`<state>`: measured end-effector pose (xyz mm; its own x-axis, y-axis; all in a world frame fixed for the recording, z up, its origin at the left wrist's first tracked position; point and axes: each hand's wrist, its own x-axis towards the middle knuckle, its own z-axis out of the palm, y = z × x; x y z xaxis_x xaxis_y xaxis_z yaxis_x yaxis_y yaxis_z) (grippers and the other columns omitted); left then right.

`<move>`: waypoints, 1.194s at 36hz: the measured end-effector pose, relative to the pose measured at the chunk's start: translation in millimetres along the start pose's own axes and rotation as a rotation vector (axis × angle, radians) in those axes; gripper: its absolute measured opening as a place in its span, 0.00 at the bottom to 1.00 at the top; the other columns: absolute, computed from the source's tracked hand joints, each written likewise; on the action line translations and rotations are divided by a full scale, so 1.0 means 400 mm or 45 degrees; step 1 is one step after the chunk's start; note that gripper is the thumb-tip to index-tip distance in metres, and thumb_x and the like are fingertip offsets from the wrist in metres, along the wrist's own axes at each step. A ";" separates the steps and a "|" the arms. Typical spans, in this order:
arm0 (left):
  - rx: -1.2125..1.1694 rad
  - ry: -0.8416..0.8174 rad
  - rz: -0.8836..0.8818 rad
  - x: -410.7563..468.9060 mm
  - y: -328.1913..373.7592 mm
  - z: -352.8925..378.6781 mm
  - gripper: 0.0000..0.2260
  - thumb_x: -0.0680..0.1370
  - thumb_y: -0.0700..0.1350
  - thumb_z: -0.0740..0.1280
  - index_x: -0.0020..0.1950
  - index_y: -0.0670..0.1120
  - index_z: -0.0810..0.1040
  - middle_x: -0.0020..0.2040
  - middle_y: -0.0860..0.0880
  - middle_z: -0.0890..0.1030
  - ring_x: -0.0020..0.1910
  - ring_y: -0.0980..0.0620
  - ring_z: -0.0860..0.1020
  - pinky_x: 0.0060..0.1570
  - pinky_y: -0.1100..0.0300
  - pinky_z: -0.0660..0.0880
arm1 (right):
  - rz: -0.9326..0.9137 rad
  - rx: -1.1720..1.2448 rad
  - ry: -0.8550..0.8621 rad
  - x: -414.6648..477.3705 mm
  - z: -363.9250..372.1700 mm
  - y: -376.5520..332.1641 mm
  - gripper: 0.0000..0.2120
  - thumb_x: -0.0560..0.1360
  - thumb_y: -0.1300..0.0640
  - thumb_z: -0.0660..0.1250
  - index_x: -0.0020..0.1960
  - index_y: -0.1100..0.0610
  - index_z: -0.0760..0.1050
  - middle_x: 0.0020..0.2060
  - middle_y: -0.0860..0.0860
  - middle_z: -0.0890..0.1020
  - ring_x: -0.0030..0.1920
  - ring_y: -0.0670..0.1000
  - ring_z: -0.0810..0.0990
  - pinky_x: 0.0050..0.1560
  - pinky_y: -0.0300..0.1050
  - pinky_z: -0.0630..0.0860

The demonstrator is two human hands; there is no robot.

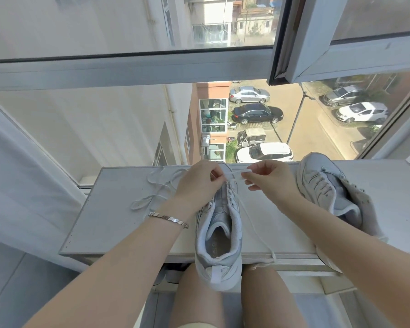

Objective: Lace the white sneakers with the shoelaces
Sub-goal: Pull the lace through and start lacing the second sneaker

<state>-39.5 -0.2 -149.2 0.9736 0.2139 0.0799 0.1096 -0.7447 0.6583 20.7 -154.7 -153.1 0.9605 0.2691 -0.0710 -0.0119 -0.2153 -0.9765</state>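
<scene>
White sneaker [219, 223] sits on the ledge [118, 221], heel toward the person — so its holes are easy to reach. Over its toe end, the left hand [197, 183] and right hand [270, 181] each pinch the shoelace [234, 173], likely pulling it even. The second sneaker [324, 185] waits beside.

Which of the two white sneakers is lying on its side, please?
The right-hand sneaker lies on its side with its sole showing; the middle sneaker stands upright, heel toward the person.
</scene>
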 end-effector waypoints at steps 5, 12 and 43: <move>0.022 0.033 0.003 -0.003 -0.008 0.001 0.04 0.76 0.44 0.67 0.41 0.48 0.76 0.40 0.57 0.73 0.38 0.60 0.72 0.39 0.67 0.68 | -0.006 -0.080 0.126 -0.008 0.026 0.003 0.04 0.72 0.63 0.69 0.43 0.58 0.74 0.34 0.54 0.80 0.31 0.49 0.80 0.31 0.37 0.76; 0.031 -0.087 0.020 -0.001 -0.017 -0.024 0.05 0.76 0.41 0.67 0.43 0.50 0.78 0.39 0.54 0.75 0.39 0.57 0.72 0.37 0.68 0.67 | 0.126 -0.398 -0.148 -0.042 0.033 -0.021 0.15 0.69 0.47 0.73 0.47 0.56 0.74 0.39 0.49 0.80 0.38 0.47 0.79 0.41 0.42 0.77; 0.178 0.067 -0.181 -0.020 -0.001 -0.001 0.10 0.71 0.36 0.66 0.30 0.37 0.76 0.40 0.45 0.72 0.42 0.51 0.73 0.36 0.62 0.63 | -0.217 -0.163 -0.364 -0.131 0.001 -0.051 0.08 0.79 0.60 0.59 0.41 0.58 0.69 0.46 0.45 0.83 0.50 0.56 0.80 0.54 0.51 0.77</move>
<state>-47.4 -1.2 -149.8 0.9349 0.3531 0.0351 0.2753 -0.7842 0.5560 -29.5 -163.8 -129.5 0.8286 0.5595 0.0191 0.1943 -0.2553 -0.9471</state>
